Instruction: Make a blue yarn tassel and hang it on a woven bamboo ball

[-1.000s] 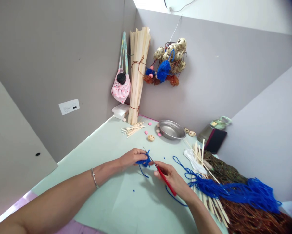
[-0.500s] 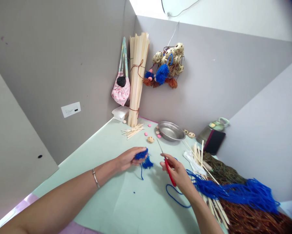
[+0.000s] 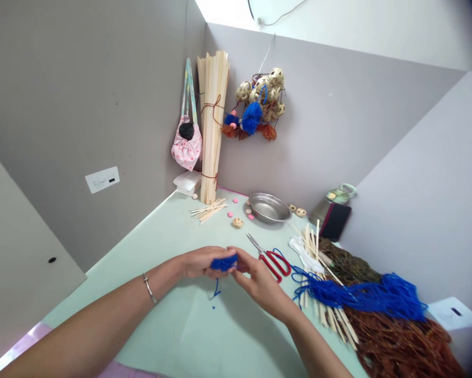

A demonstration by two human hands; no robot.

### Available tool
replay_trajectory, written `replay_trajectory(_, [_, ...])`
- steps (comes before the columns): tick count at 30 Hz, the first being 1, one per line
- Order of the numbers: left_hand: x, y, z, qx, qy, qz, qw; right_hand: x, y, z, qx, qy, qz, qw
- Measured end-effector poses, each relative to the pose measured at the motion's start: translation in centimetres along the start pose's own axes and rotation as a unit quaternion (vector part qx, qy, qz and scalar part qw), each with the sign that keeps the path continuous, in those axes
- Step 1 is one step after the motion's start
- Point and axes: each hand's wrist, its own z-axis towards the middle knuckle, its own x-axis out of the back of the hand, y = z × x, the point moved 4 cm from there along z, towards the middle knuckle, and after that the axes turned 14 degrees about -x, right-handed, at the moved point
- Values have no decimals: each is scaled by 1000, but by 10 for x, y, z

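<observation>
Over the middle of the table, my left hand [image 3: 201, 262] is closed round a blue yarn tassel [image 3: 223, 263], whose fluffy strands show between the fingers. My right hand [image 3: 248, 268] meets it from the other side, its thumb and fingers pinching the tassel's right end. A short blue tail of yarn hangs below. Just right of my right hand, red-handled scissors [image 3: 273, 262] lie on the table, blades toward the back. Blue yarn runs behind their handles to a large blue hank [image 3: 369, 294].
A steel bowl [image 3: 270, 208], a woven ball [image 3: 238, 223] and thin sticks [image 3: 210, 211] stand at the back. Brown yarn [image 3: 405, 341], pale strips, a phone [image 3: 336, 222] and a kettle are on the right. Bundled strips [image 3: 212, 126] lean in the corner; woven balls with tassels hang on the wall.
My right hand has put the scissors down on the table and moved left to the tassel. My left hand still holds the tassel.
</observation>
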Motion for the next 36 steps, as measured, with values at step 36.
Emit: replay_trajectory(36, [24, 0, 8, -133, 136, -48, 981, 37, 50, -3, -80, 90, -21, 993])
